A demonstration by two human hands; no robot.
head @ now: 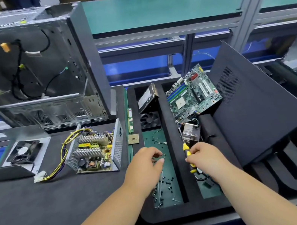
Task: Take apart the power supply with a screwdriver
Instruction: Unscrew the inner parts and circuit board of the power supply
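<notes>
The power supply (95, 151) lies open on the black mat at left of centre, its circuit board, heat sinks and yellow cable bundle exposed. Its removed metal cover with the fan (24, 152) lies further left. My right hand (205, 157) grips a yellow-and-black screwdriver (187, 152), shaft pointing away, over the foam tray's right slot. My left hand (146, 164) hovers over the tray's green-floored slot with fingers loosely curled; whether it pinches a screw cannot be made out.
A black foam tray (186, 207) holds several loose screws (164, 186), a case fan, hard drive, RAM stick, CPU (133, 139), heat sink and motherboard (193, 93). An empty computer case (33, 73) stands at back left. A black side panel (251, 106) leans at right.
</notes>
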